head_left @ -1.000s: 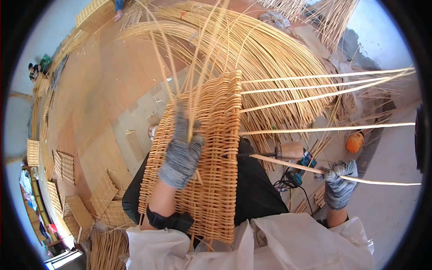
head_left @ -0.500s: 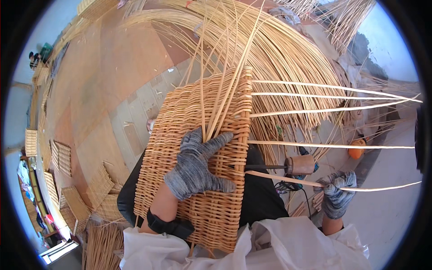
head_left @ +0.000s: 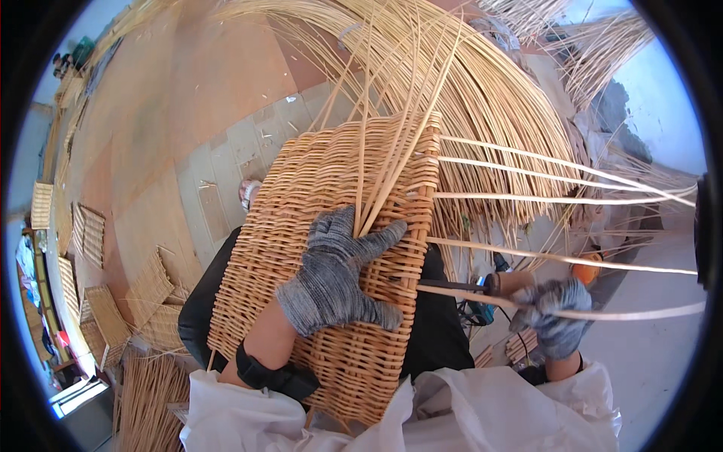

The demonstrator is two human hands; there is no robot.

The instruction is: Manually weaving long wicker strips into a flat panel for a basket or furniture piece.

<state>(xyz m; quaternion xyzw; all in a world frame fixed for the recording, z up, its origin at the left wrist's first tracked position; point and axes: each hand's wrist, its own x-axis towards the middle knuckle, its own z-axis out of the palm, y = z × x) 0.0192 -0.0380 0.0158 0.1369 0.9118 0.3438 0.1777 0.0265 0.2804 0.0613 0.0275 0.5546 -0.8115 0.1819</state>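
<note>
A woven reed panel [head_left: 361, 377] rests over my dark-trousered legs, long strands [head_left: 369, 151] rising from its face and others sticking out rightward. My left hand [head_left: 339, 275], in a grey knit glove, lies spread on the weave beside the base of the upright strands. A wooden-handled awl [head_left: 516, 283] has its dark shaft stuck into the panel's right edge. Just right of the handle, my gloved right hand [head_left: 553, 316] is closed on a pale flat strand [head_left: 651, 313] running from that edge; its fingers are slightly blurred.
A large bundle of long reeds [head_left: 497, 105] spreads across the floor ahead. Woven pieces [head_left: 105, 309] lie at the left, more loose reeds [head_left: 151, 399] at lower left. A power tool [head_left: 478, 315] with cable and an orange rounded object [head_left: 586, 273] sit at right.
My left hand has gone from bunched around the upright strands to spread on the panel, and those strands now lean rightward. My right hand stays on the strand. The view has shifted slightly.
</note>
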